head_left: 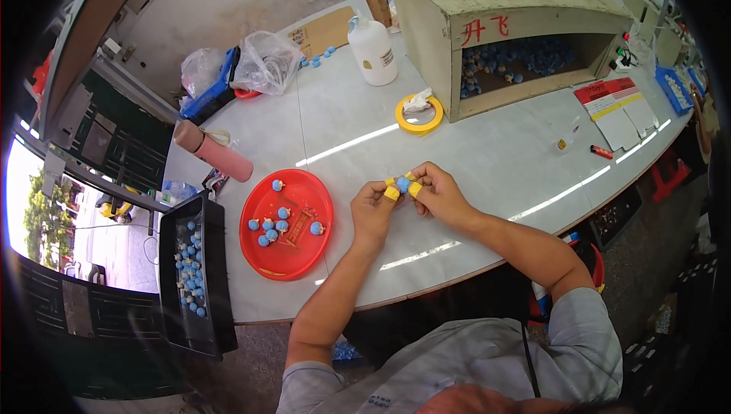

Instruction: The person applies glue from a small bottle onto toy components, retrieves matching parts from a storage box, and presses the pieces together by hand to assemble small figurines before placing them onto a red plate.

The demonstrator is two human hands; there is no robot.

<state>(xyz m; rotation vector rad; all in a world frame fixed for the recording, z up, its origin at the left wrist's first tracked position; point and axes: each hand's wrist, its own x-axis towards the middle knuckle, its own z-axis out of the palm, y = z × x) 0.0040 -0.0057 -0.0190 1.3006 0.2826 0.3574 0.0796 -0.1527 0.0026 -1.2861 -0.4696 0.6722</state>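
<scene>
In front of me, a small round blue piece (403, 184) is pinched between the fingertips of my left hand (371, 212) and my right hand (442, 197). Yellow tape wraps some fingertips on both hands. The piece's finer details are too small to make out, and fingers cover part of it. Left of my left hand lies a round red tray (326, 208). Several blue ball-shaped pieces (283, 213) with pale parts sit in it, some bunched together.
A black bin (217, 239) of similar pieces stands at the table's left edge, near a pink bottle (217, 156). Farther back are a yellow tape roll (434, 122), a white bottle (371, 52) and a box (426, 41) with blue pieces inside. A red lighter (601, 153) lies right.
</scene>
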